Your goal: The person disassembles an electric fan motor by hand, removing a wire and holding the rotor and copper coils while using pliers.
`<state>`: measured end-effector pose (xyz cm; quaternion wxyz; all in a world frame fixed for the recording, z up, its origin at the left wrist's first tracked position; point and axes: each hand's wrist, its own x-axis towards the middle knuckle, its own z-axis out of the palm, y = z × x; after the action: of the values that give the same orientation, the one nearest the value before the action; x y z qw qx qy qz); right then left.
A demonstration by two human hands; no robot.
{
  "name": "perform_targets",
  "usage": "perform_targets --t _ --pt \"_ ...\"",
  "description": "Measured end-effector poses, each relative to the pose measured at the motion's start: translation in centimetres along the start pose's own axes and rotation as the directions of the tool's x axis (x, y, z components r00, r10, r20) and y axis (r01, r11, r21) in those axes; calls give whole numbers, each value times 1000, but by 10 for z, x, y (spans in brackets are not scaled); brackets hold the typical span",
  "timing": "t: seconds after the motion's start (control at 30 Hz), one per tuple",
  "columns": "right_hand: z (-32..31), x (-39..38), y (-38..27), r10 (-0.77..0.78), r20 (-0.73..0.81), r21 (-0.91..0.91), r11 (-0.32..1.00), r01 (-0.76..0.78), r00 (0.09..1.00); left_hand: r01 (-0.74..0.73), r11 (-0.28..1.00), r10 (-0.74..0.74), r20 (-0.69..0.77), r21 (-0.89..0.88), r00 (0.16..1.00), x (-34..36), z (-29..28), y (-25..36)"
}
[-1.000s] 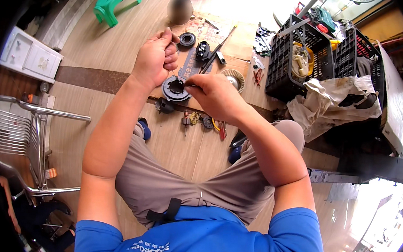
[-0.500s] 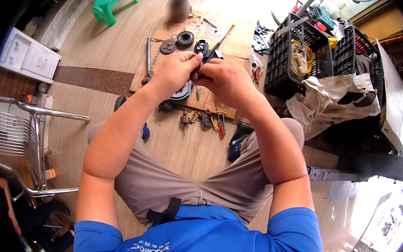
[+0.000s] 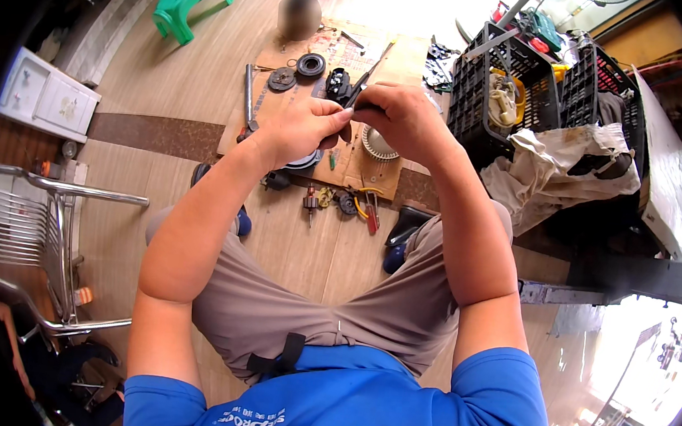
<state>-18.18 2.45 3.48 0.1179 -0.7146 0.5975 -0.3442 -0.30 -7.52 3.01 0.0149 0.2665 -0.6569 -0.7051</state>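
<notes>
My left hand [image 3: 303, 130] and my right hand [image 3: 403, 120] meet fingertip to fingertip above a sheet of cardboard [image 3: 405, 62] on the floor. Both pinch a small dark part [image 3: 347, 130], mostly hidden by the fingers. Just beyond the fingertips a black machine part [image 3: 337, 84] and a long thin dark tool [image 3: 375, 65] lie on the cardboard. A white ribbed fan wheel [image 3: 378, 146] shows under my right hand, and a dark round plate [image 3: 306, 162] under my left.
On the cardboard lie a black ring [image 3: 311, 65], a grey disc [image 3: 281, 78] and a metal rod [image 3: 247, 97]. Small parts and a red-handled screwdriver [image 3: 371, 217] lie near my knees. Black crates [image 3: 490, 104] and a white cloth [image 3: 569, 163] stand right, a metal chair [image 3: 49, 254] left, a green stool [image 3: 188, 1] far left.
My left hand came down from its raised position and joined the right. Both hands lifted and closed together on the small part, and the view shifted slightly.
</notes>
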Motion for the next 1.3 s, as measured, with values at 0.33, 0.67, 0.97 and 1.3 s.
perform_targets --t 0.33,0.67,0.97,1.3 --pt "3 1 -4 2 -56 -33 999 -4 998 -215 927 278 -180 306 944 7 5 -14" --pt "15 0 0 194 -67 188 966 -178 979 -219 853 376 -269 473 887 8 -5 -14" --pt "15 2 -1 300 -63 389 886 -253 952 -283 848 428 -262 448 865 9 -2 -10" --pt "13 2 -5 317 -66 432 864 -260 946 -298 927 350 -247 226 904 7 -2 -4"
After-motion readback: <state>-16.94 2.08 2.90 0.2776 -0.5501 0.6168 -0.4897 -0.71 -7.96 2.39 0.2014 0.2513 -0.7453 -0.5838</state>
